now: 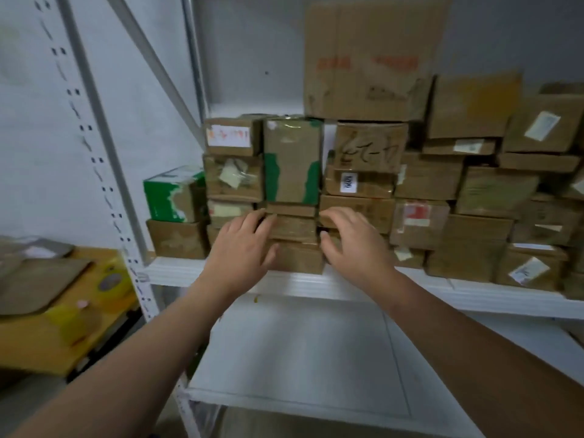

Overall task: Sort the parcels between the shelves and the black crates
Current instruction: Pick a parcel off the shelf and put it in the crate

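Two hands flank a small brown parcel [294, 227] wedged low among boxes [292, 165] on the white shelf [316, 281]. Left hand [243, 245] and right hand [354, 240], fingers spread, touch its sides. Cardboard is probably stiff and light; grasp both side faces.

Parcel stockroom/warehouse: white metal shelving [316, 281] w/ slotted uprights, stacked w/ taped cardboard parcels [363, 147], many w/ shipping labels. Left of shelving, yellow cartons [60, 324]. Bare pale wall behind shelving.
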